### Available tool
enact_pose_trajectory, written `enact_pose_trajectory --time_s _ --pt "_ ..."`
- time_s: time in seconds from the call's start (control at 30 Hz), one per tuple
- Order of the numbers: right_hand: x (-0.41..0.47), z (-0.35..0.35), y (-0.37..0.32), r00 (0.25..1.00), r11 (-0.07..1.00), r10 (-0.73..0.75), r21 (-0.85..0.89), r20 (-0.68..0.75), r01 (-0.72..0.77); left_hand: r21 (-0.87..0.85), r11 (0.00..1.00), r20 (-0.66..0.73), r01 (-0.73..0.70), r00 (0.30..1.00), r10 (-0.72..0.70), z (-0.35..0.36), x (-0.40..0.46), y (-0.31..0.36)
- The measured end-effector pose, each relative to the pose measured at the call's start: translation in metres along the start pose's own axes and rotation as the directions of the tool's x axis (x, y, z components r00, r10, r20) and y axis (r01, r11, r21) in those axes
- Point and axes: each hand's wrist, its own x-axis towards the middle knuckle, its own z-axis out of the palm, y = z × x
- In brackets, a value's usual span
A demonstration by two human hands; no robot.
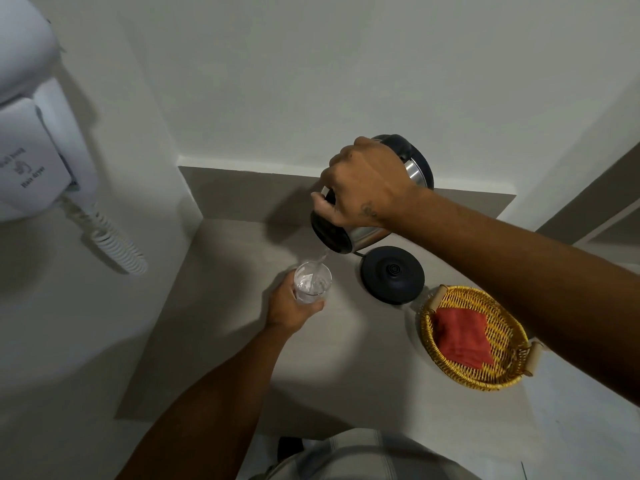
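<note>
The right hand (363,188) grips the handle of a stainless-steel electric kettle with black trim (367,233), its fingers curled round the handle and the thumb pressed near the lid end. The kettle is lifted clear of the bench and tipped forward and down to the left, spout lowest, with a thin stream of clear water (322,263) running from the spout. The stream falls into a clear, round drinking glass (312,282), which already holds some water. The left hand (291,306) holds that glass from below and behind, fingers wrapped round its lower wall and the thumb lying along the near side; whether the glass rests on the bench or is held just above it cannot be told.

Just to the right of the glass, the round black kettle base (392,274) sits flat on the pale grey bench (242,341), directly under the tilted kettle. Further right, near the base but apart from it, stands a round woven yellow wicker basket (498,375) with a folded red cloth (462,337) lying in it. On the wall to the left hangs a white hair dryer (31,140) with a coiled white cord (114,244).
</note>
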Motion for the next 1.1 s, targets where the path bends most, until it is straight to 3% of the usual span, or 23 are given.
enact_pose_trajectory --time_s 0.77,0.97,1.1 --pt "-0.008 0.009 -0.001 0.998 0.997 0.067 0.037 -0.015 -0.067 -0.028 1.000 0.016 0.000 1.000 0.001 -0.001 0.000 0.001" --pt "-0.021 0.025 0.002 0.982 0.977 0.190 0.104 -0.008 -0.188 -0.027 1.000 0.051 0.006 0.999 -0.005 -0.003 -0.001 0.003" --pt "-0.039 0.041 0.004 0.949 0.917 0.316 0.250 0.020 -0.311 -0.025 1.000 0.065 0.014 0.998 -0.012 -0.003 0.000 0.003"
